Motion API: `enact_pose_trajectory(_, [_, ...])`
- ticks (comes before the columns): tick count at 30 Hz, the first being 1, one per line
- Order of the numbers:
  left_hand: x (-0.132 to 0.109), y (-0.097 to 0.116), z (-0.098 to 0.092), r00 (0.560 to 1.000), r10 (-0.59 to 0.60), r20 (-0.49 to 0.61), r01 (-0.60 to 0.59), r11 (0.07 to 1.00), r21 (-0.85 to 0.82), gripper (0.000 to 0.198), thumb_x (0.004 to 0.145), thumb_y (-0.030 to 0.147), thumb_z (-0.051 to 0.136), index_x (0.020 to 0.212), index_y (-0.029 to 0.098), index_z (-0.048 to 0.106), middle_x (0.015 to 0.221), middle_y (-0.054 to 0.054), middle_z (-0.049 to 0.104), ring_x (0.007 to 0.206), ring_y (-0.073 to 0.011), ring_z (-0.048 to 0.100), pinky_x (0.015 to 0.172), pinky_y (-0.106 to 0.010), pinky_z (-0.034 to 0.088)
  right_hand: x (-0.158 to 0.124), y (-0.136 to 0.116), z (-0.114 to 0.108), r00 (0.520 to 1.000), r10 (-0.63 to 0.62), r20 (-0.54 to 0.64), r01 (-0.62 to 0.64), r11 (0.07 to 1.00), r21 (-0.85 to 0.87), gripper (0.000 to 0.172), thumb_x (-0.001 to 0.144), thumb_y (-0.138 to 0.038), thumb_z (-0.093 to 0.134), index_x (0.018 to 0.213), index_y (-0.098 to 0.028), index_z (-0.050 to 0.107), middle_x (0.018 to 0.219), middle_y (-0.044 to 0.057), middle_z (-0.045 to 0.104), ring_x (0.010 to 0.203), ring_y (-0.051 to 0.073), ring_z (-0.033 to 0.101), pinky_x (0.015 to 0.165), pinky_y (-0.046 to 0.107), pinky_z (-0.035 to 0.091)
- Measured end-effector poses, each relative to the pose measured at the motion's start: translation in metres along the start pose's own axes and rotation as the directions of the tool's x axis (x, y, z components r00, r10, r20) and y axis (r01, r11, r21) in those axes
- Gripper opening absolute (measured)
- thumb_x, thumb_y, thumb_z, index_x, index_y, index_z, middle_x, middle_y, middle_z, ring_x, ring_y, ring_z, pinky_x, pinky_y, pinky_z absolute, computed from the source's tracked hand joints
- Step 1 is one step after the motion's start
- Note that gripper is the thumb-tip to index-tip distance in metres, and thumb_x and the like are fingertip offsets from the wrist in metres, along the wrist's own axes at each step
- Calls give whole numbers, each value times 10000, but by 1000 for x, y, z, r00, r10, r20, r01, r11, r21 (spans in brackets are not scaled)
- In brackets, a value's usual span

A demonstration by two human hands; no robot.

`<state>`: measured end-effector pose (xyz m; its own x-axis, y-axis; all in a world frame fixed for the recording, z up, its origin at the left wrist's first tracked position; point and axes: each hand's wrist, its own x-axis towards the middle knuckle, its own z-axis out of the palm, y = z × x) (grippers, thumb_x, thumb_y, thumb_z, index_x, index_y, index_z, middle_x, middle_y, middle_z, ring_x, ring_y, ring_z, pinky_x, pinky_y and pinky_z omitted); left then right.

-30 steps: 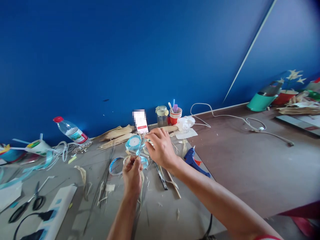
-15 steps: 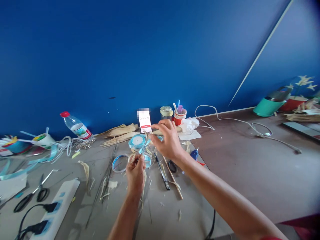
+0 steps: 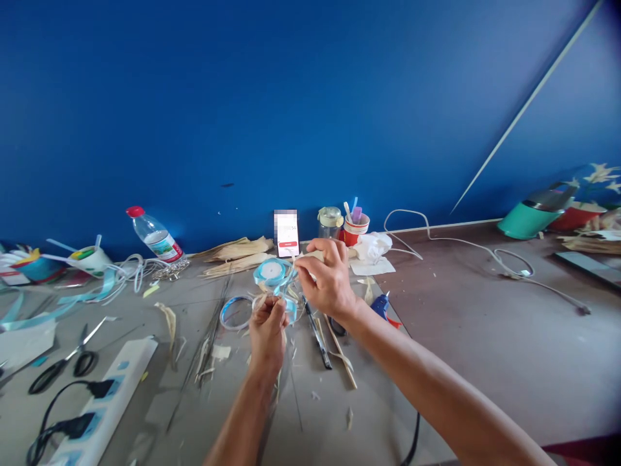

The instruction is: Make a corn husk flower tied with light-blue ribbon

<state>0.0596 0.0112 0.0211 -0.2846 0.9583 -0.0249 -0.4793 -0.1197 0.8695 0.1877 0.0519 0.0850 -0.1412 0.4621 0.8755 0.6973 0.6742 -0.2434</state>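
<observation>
My left hand point(image 3: 268, 327) is closed in a pinch low in front of the ribbon rolls, gripping a thin, pale piece of dried husk point(image 3: 292, 255) that rises above the fingers. My right hand point(image 3: 330, 277) reaches in from the right, thumb and forefinger pinched at the upper end of that piece. Fine detail at the fingertips is too small to make out. Just behind the hands lies a light blue ribbon spool point(image 3: 272, 272), and a blue-rimmed tape ring point(image 3: 236, 313) is left of my left hand.
A phone point(image 3: 286, 236) leans on the wall beside dried husks point(image 3: 237, 250). Near my right forearm lie a pen point(image 3: 317, 336), a wooden stick point(image 3: 342, 356) and a blue glue gun point(image 3: 381, 305). Thin wires point(image 3: 208, 330), scissors point(image 3: 70, 359) and a power strip point(image 3: 114, 395) are on the left.
My right thumb and forefinger have come closer together on the upper end of the husk piece. My left hand keeps its grip. The view has shifted slightly.
</observation>
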Motion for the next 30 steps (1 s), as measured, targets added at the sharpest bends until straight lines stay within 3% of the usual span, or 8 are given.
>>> enact_pose_trajectory(3, [0,1,-1,998,-50,41,53,995,-82,227,638,197,724,631,157,500,516,86,370,440,-22,274,458,-177,287,-1,0,0,999,-13,-29,14,999,52,94,772,-159,580,780,-223,648,986,54,501,929,203,465,833,379,363])
enact_pose_trajectory(8, [0,2,-2,992,-98,82,111,980,-166,219,635,195,741,657,151,527,535,83,396,427,-10,268,449,-173,283,0,5,2,994,91,-53,-84,989,120,75,784,-167,562,781,-203,629,952,56,486,890,183,482,803,361,384])
enact_pose_trajectory(10, [1,2,-3,989,-113,90,129,975,-184,218,634,196,745,662,151,534,535,81,401,428,-11,276,448,-174,286,-2,7,2,998,43,-46,-39,996,80,79,777,-157,562,775,-200,627,962,62,494,893,186,480,794,356,379])
enact_pose_trajectory(15, [2,0,-4,987,-138,79,152,967,-207,232,622,200,757,660,148,533,527,84,398,421,-7,277,442,-172,278,-10,8,4,978,-207,37,210,970,-124,139,750,-132,575,819,-238,634,981,51,535,943,202,453,829,369,331])
enact_pose_trajectory(20, [2,-2,-4,991,-107,80,119,977,-175,241,622,205,753,661,153,521,538,84,414,415,-5,280,441,-176,276,-9,6,2,979,-202,7,199,961,-192,156,742,-164,588,872,-243,625,1023,56,528,973,217,452,860,393,308])
enact_pose_trajectory(23, [3,-3,-5,993,-92,81,103,984,-143,240,630,217,744,665,160,513,522,91,396,416,-8,278,462,-179,295,-8,4,-3,992,-122,-32,118,985,-123,256,734,-192,591,985,-241,599,1083,78,493,1033,246,456,881,415,319])
enact_pose_trajectory(26, [3,-2,-5,993,-89,72,97,987,-127,241,634,227,737,653,162,505,504,95,378,414,-10,279,472,-180,303,-11,1,-12,998,43,-41,-43,999,14,370,727,-195,575,1095,-220,538,1115,105,471,1054,265,465,886,444,343])
enact_pose_trajectory(30, [2,-2,-5,994,-89,58,96,987,-127,251,628,234,740,643,158,502,504,94,373,415,-7,274,464,-175,286,-23,1,-20,962,272,19,-268,932,242,356,752,-191,537,1107,-184,501,1049,107,505,989,236,501,839,415,410])
